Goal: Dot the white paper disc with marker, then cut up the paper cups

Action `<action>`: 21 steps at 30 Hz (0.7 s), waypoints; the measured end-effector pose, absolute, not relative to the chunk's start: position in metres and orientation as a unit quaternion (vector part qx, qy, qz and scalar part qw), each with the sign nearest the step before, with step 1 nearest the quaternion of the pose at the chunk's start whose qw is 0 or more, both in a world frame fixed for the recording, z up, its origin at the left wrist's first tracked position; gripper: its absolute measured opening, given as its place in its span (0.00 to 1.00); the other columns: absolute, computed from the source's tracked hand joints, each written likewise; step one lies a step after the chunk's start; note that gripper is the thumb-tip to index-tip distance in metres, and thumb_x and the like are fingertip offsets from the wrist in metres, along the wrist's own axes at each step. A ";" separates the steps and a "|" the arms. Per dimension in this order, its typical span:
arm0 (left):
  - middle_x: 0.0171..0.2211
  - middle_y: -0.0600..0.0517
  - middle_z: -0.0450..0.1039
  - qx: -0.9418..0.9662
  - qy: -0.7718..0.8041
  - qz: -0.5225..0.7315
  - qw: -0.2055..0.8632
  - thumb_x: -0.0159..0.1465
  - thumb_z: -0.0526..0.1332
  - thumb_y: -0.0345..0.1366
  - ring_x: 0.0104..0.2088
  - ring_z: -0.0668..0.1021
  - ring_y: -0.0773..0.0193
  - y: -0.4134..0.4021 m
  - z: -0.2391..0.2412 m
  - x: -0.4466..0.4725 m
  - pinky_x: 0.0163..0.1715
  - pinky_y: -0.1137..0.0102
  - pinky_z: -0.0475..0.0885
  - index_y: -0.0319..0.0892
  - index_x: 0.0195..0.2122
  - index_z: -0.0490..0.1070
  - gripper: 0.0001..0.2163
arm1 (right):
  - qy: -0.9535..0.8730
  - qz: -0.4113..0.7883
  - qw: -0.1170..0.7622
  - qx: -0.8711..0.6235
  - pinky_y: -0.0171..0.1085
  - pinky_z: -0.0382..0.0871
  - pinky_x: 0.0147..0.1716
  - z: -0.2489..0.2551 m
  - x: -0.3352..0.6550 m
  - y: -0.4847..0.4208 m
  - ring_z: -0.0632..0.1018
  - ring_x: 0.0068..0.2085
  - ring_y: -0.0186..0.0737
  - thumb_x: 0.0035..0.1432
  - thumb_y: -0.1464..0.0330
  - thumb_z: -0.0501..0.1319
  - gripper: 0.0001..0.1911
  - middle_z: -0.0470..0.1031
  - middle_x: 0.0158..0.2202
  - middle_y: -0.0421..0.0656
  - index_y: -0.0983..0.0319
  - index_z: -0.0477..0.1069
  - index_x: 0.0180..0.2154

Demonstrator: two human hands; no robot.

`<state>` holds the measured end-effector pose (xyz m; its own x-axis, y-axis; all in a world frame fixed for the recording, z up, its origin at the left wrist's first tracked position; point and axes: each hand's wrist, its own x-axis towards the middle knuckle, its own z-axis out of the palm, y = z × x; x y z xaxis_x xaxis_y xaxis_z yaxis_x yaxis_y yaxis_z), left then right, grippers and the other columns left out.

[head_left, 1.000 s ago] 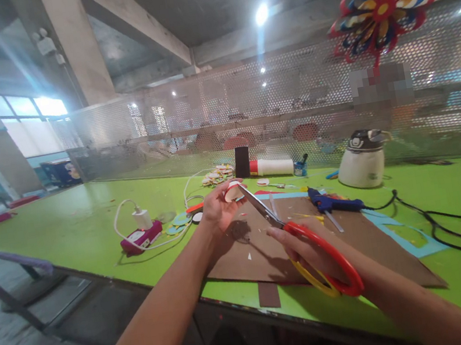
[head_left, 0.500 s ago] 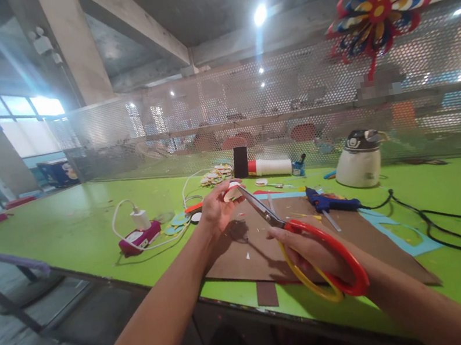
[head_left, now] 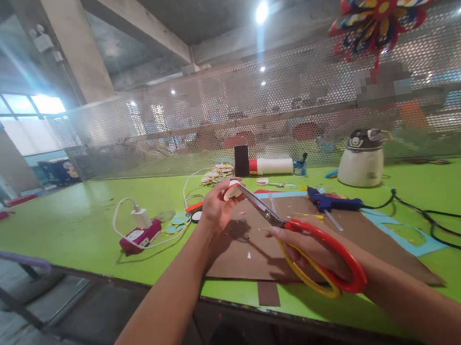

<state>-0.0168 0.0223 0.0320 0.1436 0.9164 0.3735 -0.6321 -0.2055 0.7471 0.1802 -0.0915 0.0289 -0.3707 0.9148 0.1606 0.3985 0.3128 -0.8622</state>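
My left hand [head_left: 217, 207] pinches a small white piece with a red edge [head_left: 232, 190]; its material is too small to tell. Scissors [head_left: 273, 218] with one red and one yellow handle are gripped in my right hand [head_left: 308, 245]. Their blade tips point up and left, right at the edge of the white piece. Beneath both hands lies a brown board [head_left: 246, 267] strewn with little scraps. To the right, a blue glue gun [head_left: 335, 202] rests at the board's far edge.
A purple power strip [head_left: 140, 237] with a white charger stands at left. Behind are a phone [head_left: 241, 160], a white cylinder [head_left: 274, 166] and several paper discs [head_left: 217, 173]. At right are a white kettle-like container [head_left: 360, 162], light-blue paper [head_left: 419, 244] and a black cord [head_left: 437, 220].
Both hands keep nearly the same pose, with the scissor tips still at the white piece. The view has shifted slightly, and the scissor handles sit a touch closer together.
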 end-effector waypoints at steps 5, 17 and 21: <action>0.30 0.48 0.78 0.451 0.163 0.631 0.610 0.56 0.61 0.34 0.33 0.77 0.62 0.024 0.030 -0.017 0.38 0.65 0.72 0.37 0.33 0.77 0.08 | -0.729 0.391 0.339 -0.447 0.34 0.63 0.23 0.028 0.181 -0.093 0.64 0.17 0.30 0.63 0.49 0.52 0.29 0.60 0.13 0.35 0.60 0.60 0.17; 0.33 0.44 0.78 0.506 0.177 0.563 0.629 0.55 0.62 0.33 0.36 0.78 0.58 0.030 0.035 -0.030 0.37 0.65 0.73 0.34 0.37 0.78 0.12 | -0.718 0.430 0.319 -0.444 0.32 0.57 0.20 0.036 0.189 -0.091 0.64 0.18 0.29 0.62 0.51 0.54 0.25 0.61 0.15 0.35 0.61 0.63 0.20; 0.35 0.46 0.78 0.512 0.176 0.568 0.620 0.56 0.62 0.33 0.37 0.77 0.59 0.029 0.034 -0.029 0.39 0.64 0.74 0.36 0.38 0.78 0.10 | -0.749 0.371 0.317 -0.447 0.34 0.59 0.23 0.036 0.190 -0.090 0.65 0.19 0.30 0.64 0.52 0.53 0.27 0.64 0.15 0.37 0.61 0.61 0.17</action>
<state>-0.0294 0.0286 0.0342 0.2925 0.8842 0.3643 -0.5238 -0.1706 0.8346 0.1904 -0.0899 0.0359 -0.3982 0.9060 0.1439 0.4349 0.3245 -0.8400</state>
